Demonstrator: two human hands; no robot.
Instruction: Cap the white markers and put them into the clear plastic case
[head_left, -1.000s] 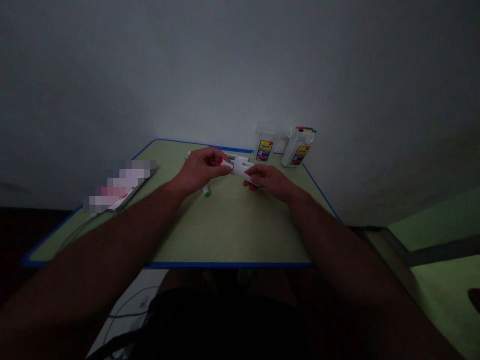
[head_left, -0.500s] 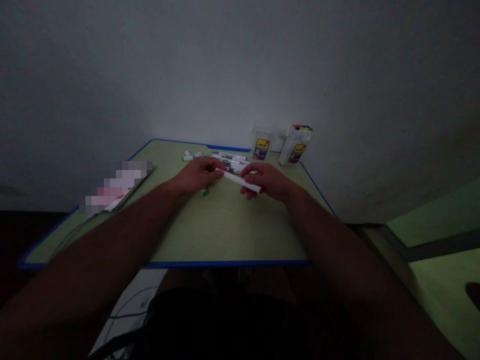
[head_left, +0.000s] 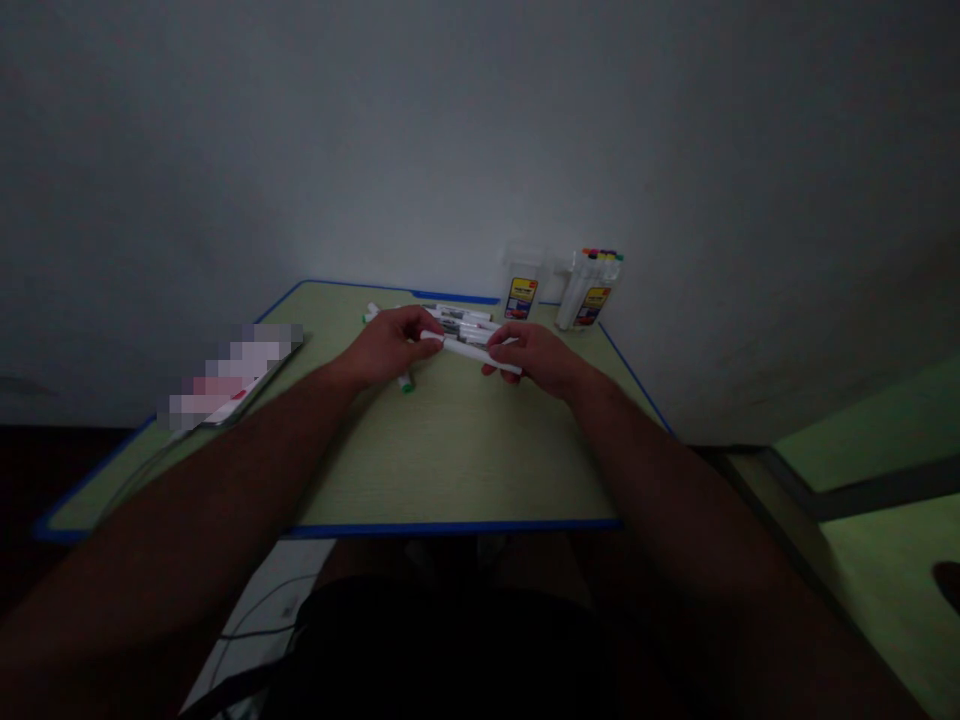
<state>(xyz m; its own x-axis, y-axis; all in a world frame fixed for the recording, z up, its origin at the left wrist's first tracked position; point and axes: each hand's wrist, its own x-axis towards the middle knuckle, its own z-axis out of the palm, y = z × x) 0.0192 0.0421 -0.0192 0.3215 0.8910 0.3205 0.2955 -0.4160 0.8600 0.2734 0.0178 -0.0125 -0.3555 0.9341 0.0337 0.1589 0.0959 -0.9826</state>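
While the left hand (head_left: 394, 345) pinches one end of a white marker (head_left: 471, 352) at the centre of the frame, the right hand (head_left: 538, 356) grips the other, and the pen slants down to the right between them! Both hands are closed on it, near each other but not touching; whether the left end is fully capped, I cannot tell. Just above it, loose markers (head_left: 474, 315) lie in a pile, and a green-ended marker (head_left: 406, 383) pokes out below the left hand. Right of upper centre, a clear case (head_left: 523, 290) stands beside another case (head_left: 592, 303), this one packed with colour-topped markers (head_left: 600, 256). Left on the table (head_left: 450, 470), a pixelated flat object (head_left: 236, 372).
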